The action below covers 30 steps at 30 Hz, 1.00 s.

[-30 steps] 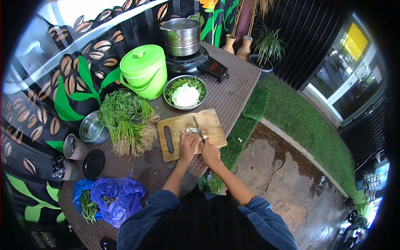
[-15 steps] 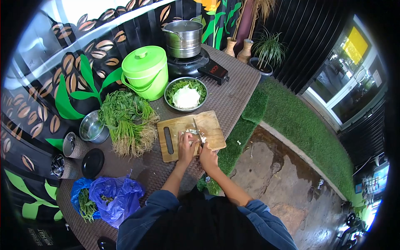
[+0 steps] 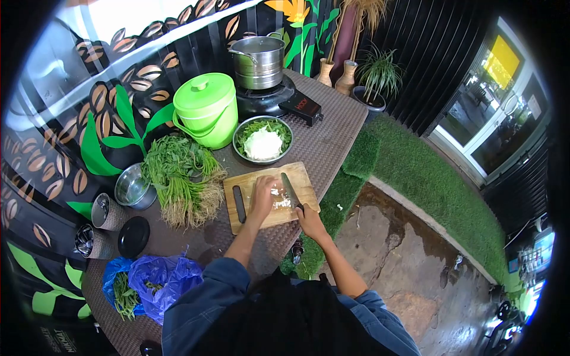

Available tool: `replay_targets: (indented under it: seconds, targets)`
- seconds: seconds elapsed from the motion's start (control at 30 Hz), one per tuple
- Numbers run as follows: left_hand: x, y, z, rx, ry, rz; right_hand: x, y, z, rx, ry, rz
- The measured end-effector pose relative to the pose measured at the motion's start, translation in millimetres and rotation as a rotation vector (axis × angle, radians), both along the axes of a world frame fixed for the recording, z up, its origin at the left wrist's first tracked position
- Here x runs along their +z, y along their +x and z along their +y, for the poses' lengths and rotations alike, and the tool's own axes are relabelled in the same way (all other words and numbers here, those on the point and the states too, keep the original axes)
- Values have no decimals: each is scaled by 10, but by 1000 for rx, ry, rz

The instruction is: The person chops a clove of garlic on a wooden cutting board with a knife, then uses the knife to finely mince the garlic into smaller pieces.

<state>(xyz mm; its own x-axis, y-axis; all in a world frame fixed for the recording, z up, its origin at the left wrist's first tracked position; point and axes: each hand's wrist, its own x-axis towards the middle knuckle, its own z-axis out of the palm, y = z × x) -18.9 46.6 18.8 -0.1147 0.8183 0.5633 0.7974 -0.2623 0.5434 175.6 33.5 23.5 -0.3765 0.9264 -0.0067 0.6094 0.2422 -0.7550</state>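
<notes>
A wooden cutting board lies at the table's front edge, with small chopped white bits scattered over its middle. My right hand is closed around the handle of a knife, whose blade points away from me over the board's right half. To the left of the bits, my left hand rests over the board, fingers bunched and bent; what they hold, if anything, is hidden. Just beyond the board stands a metal bowl with chopped greens and a white heap.
Left of the board lies a rooted bunch of greens. Behind it stand a green lidded bucket and a metal pot on a burner. Blue plastic bags, a steel bowl and a black lid occupy the left side.
My left hand has moved up and left, away from the blade, uncovering white bits. The knife has shifted right with my right hand, which is slightly lower.
</notes>
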Motion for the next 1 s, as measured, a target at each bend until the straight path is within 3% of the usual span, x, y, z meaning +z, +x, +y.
replay_targets:
  seconds: [0.2, 0.27, 0.47, 0.67, 0.83, 1.0]
  targets:
    - [-139, -270, 235, -154, -195, 70, 126, -27, -170, -117, -40, -172]
    - [-81, -278, 196, -198, -340, -17, 67, -61, -227, -101, -44, -201]
    - [-176, -206, -3, -128, -287, -176, 26, -232, -361, -16, 22, -245]
    - [-230, -270, -109, -82, -269, -68, 117, -298, -184, -3, 29, -310]
    - [-176, -83, -175, -26, -233, -134, 290, -245, -47, 78, 41, -392]
    - [-204, -2, -220, 9, -124, -151, 161, -353, -311, -29, 41, -382]
